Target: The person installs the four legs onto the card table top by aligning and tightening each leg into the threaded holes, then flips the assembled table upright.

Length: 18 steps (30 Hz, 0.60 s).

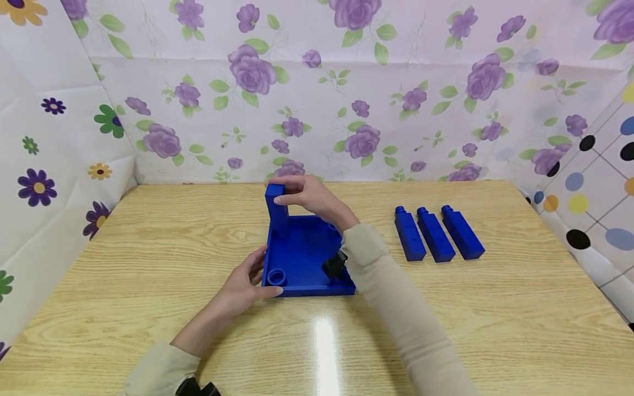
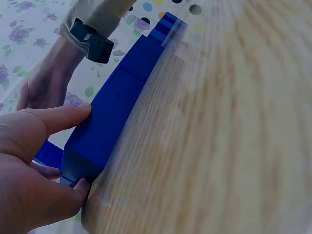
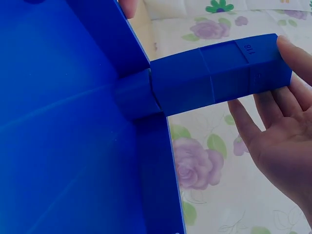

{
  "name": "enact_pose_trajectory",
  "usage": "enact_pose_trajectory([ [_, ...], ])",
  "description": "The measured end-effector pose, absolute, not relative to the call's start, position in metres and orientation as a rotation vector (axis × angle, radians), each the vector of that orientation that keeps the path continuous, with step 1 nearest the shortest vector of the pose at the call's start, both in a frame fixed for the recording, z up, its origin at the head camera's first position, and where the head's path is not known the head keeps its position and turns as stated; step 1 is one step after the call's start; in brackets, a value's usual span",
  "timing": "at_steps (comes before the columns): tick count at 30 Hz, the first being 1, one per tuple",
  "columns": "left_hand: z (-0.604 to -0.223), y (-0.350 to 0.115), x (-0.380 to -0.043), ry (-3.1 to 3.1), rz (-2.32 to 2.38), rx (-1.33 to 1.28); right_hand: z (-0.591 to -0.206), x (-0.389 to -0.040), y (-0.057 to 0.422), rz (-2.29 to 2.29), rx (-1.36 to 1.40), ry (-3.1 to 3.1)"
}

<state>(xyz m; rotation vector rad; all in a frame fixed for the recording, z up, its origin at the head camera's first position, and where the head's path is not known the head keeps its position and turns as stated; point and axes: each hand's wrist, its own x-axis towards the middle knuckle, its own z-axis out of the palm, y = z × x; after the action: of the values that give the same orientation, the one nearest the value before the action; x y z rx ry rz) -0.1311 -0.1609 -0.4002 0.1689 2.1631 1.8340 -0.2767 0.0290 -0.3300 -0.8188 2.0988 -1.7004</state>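
A shallow square blue panel [image 1: 302, 256], with raised rims and round corner sockets, lies on the table. At its far left corner a blue square-sided leg [image 1: 275, 206] stands upright. My right hand [image 1: 312, 195] holds this leg near its top, between thumb and fingers. In the right wrist view the leg's lower end meets a corner socket [image 3: 136, 95], with a thin seam showing between them. My left hand [image 1: 242, 286] grips the panel's near left corner, thumb on the front rim and fingers along the left side. A ring-shaped socket [image 1: 276, 276] shows beside that thumb.
Three more blue legs with narrow threaded ends, the middle one [image 1: 436, 234] among them, lie side by side right of the panel. The wooden table [image 1: 148, 231] meets flowered cloth [image 1: 346, 110] behind and at both sides. My right forearm passes over the panel's right side.
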Motion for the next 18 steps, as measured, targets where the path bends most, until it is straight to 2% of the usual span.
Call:
enact_pose_trajectory([
  [18,-0.4,-0.16,-0.131,2.172,1.82,0.159,-0.328,-0.266,0.02,-1.601,-0.773,2.397],
])
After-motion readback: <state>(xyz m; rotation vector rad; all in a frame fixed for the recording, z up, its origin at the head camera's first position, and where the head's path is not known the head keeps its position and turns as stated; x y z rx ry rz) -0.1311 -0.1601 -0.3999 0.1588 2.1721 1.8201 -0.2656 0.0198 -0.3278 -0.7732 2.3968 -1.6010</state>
